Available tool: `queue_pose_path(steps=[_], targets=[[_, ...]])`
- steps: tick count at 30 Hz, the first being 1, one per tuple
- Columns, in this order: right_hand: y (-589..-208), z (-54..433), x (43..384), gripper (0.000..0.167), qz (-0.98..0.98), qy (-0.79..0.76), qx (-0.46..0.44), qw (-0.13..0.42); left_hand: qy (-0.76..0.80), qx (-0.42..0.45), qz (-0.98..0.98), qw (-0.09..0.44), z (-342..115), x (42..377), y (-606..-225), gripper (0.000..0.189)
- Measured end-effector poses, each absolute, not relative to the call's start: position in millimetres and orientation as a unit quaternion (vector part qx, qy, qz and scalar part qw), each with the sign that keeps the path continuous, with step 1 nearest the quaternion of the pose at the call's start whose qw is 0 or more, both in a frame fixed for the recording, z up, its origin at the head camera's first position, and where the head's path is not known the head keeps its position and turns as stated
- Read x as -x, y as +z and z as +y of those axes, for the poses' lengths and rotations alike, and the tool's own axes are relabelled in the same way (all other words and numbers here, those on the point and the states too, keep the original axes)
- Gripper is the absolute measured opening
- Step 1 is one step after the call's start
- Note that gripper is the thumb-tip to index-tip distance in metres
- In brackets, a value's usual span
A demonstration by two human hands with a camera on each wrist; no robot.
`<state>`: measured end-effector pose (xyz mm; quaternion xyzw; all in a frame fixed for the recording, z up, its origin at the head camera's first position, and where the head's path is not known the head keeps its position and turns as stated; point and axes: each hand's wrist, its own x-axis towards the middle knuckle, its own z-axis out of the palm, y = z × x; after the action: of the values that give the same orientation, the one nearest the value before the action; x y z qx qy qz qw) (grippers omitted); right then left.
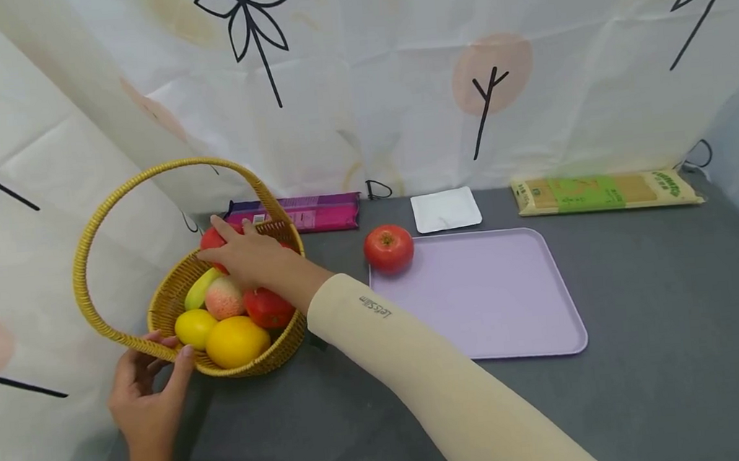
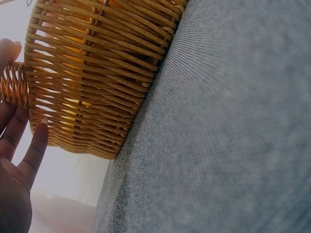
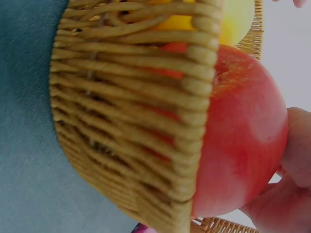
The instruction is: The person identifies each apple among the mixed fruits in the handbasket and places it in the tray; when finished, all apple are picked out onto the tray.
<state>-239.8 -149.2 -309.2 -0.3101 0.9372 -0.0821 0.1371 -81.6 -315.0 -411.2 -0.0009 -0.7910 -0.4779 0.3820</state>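
Observation:
A yellow wicker basket (image 1: 162, 305) with a tall hoop handle (image 1: 85, 260) holds several fruits. At the handle's lower left end, my left hand (image 1: 144, 396) grips the basket, with thumb and fingers on either side in the left wrist view. My right hand (image 1: 247, 254) reaches over the fruit and holds a red fruit (image 1: 212, 238) at the back of the basket, partly hidden by the fingers. A red apple (image 3: 248, 131) fills much of the right wrist view. Below my right hand lie a peach (image 1: 223, 298), a lemon (image 1: 195, 328) and an orange (image 1: 237, 342).
A lilac tray (image 1: 492, 300) lies right of the basket, with a round red fruit (image 1: 389, 249) at its far left corner. Along the back stand a purple packet (image 1: 329, 212), a white square packet (image 1: 446, 210) and a noodle packet (image 1: 607, 191). A patterned curtain (image 1: 357, 79) hangs behind.

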Motion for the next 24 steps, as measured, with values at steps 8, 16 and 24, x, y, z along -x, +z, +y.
queue_pose_path(steps=[8,16,24], targets=[[-308.4,-147.1,238.7,0.067,0.933,-0.139,0.310,0.120,-0.476,0.003,-0.792,0.382,-313.3,80.4,-408.4,0.050],[-317.0,-134.7,240.9,0.053,0.918,-0.194,0.347,0.005,-0.479,0.002,-0.791,0.381,-313.3,81.0,-408.1,0.049],[-328.9,-111.2,237.3,0.056,0.893,-0.249,0.370,-0.055,-0.488,0.006,-0.781,0.390,-312.7,82.1,-411.0,0.048]])
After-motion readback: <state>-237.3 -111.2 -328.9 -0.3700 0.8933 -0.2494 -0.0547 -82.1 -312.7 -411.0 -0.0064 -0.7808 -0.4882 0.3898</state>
